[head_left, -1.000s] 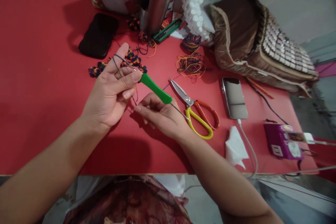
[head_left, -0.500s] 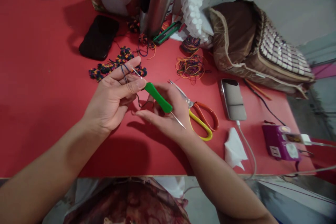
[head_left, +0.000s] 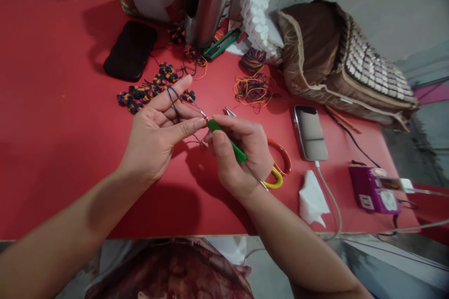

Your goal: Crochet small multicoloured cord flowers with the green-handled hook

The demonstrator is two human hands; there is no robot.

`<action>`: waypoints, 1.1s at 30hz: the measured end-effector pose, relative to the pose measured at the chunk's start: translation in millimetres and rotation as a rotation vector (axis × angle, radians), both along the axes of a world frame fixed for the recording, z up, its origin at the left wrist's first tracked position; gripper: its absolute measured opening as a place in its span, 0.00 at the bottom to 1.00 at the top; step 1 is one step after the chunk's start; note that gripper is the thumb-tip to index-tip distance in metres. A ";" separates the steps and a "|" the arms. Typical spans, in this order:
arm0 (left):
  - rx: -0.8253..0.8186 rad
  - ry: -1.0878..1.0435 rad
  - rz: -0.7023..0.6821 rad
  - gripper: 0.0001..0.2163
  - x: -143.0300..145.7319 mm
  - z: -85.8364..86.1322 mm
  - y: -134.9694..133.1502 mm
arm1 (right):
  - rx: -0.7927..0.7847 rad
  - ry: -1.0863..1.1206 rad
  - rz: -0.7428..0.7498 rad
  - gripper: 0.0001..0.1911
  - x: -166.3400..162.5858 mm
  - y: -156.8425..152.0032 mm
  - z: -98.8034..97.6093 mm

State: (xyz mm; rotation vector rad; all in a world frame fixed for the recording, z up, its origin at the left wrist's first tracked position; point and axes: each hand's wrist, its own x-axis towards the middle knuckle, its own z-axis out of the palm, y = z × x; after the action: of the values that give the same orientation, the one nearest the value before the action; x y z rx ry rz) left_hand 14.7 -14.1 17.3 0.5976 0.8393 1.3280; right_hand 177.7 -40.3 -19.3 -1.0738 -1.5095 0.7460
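Note:
My right hand [head_left: 245,149] is closed round the green handle of a crochet hook [head_left: 239,151], its thin metal end pointing up and left. My left hand [head_left: 154,135] has dark blue yarn [head_left: 171,98] looped over its raised index finger. Its thumb and a finger pinch together where the handle meets the metal shaft; the small piece of work in that pinch is mostly hidden. A loose strand hangs between the hands. Behind my left fingers lie multicoloured crocheted pieces [head_left: 140,93]. Scissors [head_left: 282,155] with red and yellow grips are partly covered by my right hand.
Tangled yarn [head_left: 253,89] and a wound bundle [head_left: 253,60] lie beyond my hands. A black phone [head_left: 131,50] is at left, a charging phone [head_left: 310,133] at right near a crumpled tissue [head_left: 313,198] and purple power block [head_left: 372,189]. A green cutter [head_left: 221,45] and brown cushion [head_left: 315,46] sit behind.
My right hand has closed its fingers round the hook's handle, which earlier lay loosely across it. The hook and both hands' fingertips have shifted right and slightly toward me.

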 end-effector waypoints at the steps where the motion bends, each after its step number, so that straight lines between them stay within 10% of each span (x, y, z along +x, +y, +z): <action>1: -0.012 -0.002 -0.004 0.18 -0.1 1.0 0.1 | -0.021 0.034 0.002 0.11 -1.3 -0.9 0.0; 24: -0.064 -0.018 0.061 0.18 -6.3 3.6 7.7 | -0.035 0.177 0.027 0.09 -1.1 3.2 3.3; 33: -0.106 -0.039 0.074 0.22 -8.4 0.5 9.2 | -0.340 0.460 0.086 0.14 -5.0 14.6 15.6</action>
State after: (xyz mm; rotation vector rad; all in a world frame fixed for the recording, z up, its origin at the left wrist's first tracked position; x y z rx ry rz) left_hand 6.2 -4.8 17.8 0.4598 0.9012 1.3493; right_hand 172.7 -25.7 -3.7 -0.9979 -1.0605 1.2491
